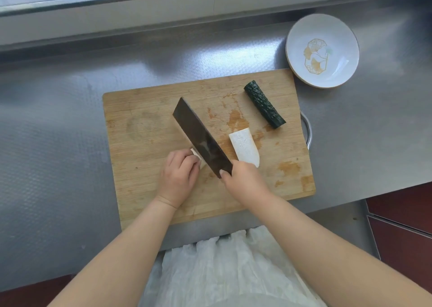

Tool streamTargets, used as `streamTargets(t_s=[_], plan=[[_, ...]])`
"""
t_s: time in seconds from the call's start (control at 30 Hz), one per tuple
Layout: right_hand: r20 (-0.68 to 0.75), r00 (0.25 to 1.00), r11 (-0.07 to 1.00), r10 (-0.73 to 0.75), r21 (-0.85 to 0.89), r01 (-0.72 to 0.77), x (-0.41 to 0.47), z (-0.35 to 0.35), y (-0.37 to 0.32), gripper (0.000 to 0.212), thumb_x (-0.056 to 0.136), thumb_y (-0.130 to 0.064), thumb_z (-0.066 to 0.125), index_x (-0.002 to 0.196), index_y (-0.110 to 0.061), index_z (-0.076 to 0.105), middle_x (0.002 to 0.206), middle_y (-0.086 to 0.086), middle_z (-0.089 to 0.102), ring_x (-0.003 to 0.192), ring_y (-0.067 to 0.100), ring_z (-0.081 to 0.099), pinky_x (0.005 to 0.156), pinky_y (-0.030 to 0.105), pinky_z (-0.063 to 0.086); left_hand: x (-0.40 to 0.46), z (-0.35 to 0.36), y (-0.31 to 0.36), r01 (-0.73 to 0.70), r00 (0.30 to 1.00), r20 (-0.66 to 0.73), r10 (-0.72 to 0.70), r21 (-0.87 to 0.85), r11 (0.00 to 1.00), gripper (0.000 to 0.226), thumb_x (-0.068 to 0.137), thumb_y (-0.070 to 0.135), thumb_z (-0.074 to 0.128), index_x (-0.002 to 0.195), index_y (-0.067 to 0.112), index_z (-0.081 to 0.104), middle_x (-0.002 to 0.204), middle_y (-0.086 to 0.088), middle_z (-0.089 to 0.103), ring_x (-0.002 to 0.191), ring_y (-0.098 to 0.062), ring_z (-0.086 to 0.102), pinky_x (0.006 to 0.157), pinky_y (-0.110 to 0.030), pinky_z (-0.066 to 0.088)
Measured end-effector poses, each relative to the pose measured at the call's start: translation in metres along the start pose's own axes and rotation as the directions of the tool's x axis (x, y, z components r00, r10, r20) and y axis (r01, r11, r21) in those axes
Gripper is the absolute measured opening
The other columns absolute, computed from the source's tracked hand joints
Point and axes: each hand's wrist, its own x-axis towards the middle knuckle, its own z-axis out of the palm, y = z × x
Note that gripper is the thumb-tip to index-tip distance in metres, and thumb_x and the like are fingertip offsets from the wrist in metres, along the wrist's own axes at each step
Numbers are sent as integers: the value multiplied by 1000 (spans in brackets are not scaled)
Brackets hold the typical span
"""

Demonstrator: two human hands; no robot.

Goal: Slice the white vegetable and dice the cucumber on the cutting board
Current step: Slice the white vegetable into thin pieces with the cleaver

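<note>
Fingers of the left hand (pixel 178 174) curl over a white vegetable piece (pixel 196 155), just left of the cleaver (pixel 202 138). Right hand (pixel 243 181) grips its handle. Right of the blade lie the halved white vegetable (pixel 244 147), likely firm and slippery, then the untouched cucumber (pixel 264 104).

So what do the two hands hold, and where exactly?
Right hand grips the knife at the blade's heel end, handle hidden. Left hand holds a white piece by its near end.
</note>
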Motion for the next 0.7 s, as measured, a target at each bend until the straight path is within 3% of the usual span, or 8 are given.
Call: streamTargets(t_s=[0.13, 0.37, 0.7], plan=[[-78, 993, 991, -89, -102, 81, -15, 7, 1, 19, 96, -27, 42, 99, -18, 59, 65, -2, 56, 61, 22, 56, 49, 29, 42, 0, -6, 1, 8, 1000, 16, -9, 11, 1000, 11, 86, 6, 62, 80, -1, 67, 89, -16, 64, 76, -32, 56, 67, -40, 47], [-134, 978, 964, -157, -237, 122, -42, 18, 1, 29, 94, -15, 41, 119, -23, 54, 81, 1, 66, 69, 26, 63, 49, 27, 35, 1, -9, 2, -1, 999, 43, 0, 32, 999, 20, 87, 13, 55, 81, -2, 66, 87, -17, 63, 76, -33, 55, 64, -38, 48], [-101, 988, 973, -119, -208, 96, -47, 19, -1, 31, 94, -12, 42, 120, -22, 54, 89, 5, 68, 78, 27, 64, 54, 28, 38, -1, -1, -4, -21, 1000, -22, 22, 53, 998, 17, 86, 12, 58, 80, -1, 66, 84, -16, 63, 81, -25, 46, 69, -29, 36]])
